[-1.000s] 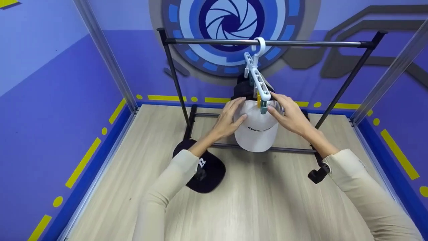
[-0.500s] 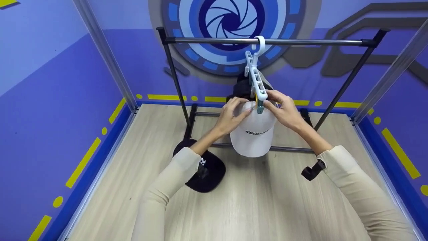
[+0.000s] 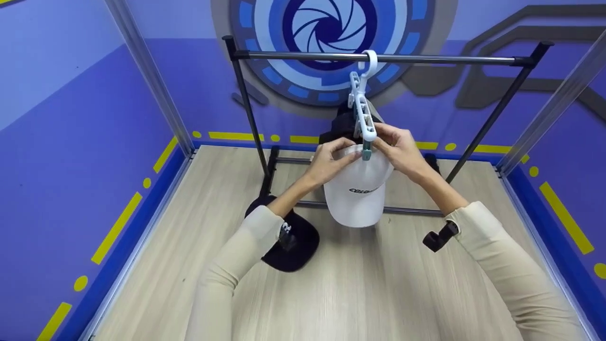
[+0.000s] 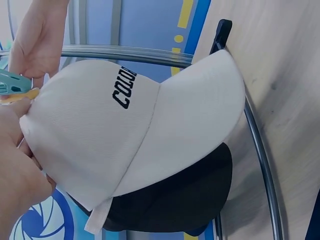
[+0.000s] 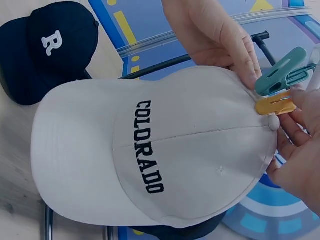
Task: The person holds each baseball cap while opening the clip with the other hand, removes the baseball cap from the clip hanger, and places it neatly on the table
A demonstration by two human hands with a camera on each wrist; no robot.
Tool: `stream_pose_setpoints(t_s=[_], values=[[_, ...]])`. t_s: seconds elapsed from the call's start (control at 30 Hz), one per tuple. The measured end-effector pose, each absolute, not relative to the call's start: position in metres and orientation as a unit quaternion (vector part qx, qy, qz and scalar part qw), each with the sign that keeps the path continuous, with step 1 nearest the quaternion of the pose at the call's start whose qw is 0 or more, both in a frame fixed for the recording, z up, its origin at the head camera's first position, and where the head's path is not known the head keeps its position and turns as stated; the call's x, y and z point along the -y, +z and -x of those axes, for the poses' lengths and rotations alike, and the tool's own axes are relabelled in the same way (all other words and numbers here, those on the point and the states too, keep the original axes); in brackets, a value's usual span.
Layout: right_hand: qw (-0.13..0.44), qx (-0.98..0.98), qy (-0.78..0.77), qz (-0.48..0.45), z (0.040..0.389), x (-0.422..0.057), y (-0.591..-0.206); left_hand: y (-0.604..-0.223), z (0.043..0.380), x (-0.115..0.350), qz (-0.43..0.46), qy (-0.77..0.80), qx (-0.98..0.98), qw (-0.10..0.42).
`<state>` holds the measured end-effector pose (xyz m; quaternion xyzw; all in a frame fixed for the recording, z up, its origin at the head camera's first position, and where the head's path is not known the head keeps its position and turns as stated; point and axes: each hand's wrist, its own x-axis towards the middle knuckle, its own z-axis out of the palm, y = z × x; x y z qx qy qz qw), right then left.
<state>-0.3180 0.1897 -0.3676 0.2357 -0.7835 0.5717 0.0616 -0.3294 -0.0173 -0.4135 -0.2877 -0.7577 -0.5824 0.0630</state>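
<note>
A white cap (image 3: 355, 208) with COLORADO lettering hangs at the near end of a white hanger (image 3: 369, 132), its brim toward me. My left hand (image 3: 329, 163) pinches the crown near the top between thumb and fingers. On the other side, my right hand (image 3: 405, 154) has its thumb at the end of a yellow clip (image 5: 275, 105), fingers curled beneath. That clip sits at the crown beside the cap's button. A teal clip (image 5: 282, 75) stands beside it, angled away from the cloth. Behind the white cap hangs a dark cap (image 4: 175, 200), partly hidden.
The hanger hooks over the top bar (image 3: 450, 59) of a black clothes rack. A second dark cap (image 3: 298, 246) with a white R lies on the wooden surface (image 3: 331, 298), left of the rack's front. Blue patterned walls (image 3: 94, 142) enclose the sides and back.
The white cap has shifted slightly toward me and lower. Both hands have closed in on its top, the right moving left to the clips. The hanger's near end has swung a little left.
</note>
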Motion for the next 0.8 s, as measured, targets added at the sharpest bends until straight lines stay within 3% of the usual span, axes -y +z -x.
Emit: stream_pose_setpoints(t_s=[0.37, 0.8], values=[[0.033, 0.762, 0.624, -0.169, 0.319, -0.188, -0.359, -0.411, 0.324, 0.011, 0.265, -0.573, 0.772, 0.077], [0.071, 0.743, 0.650, -0.141, 0.320, -0.181, -0.364, -0.415, 0.318, 0.011, 0.250, -0.586, 0.768, 0.064]])
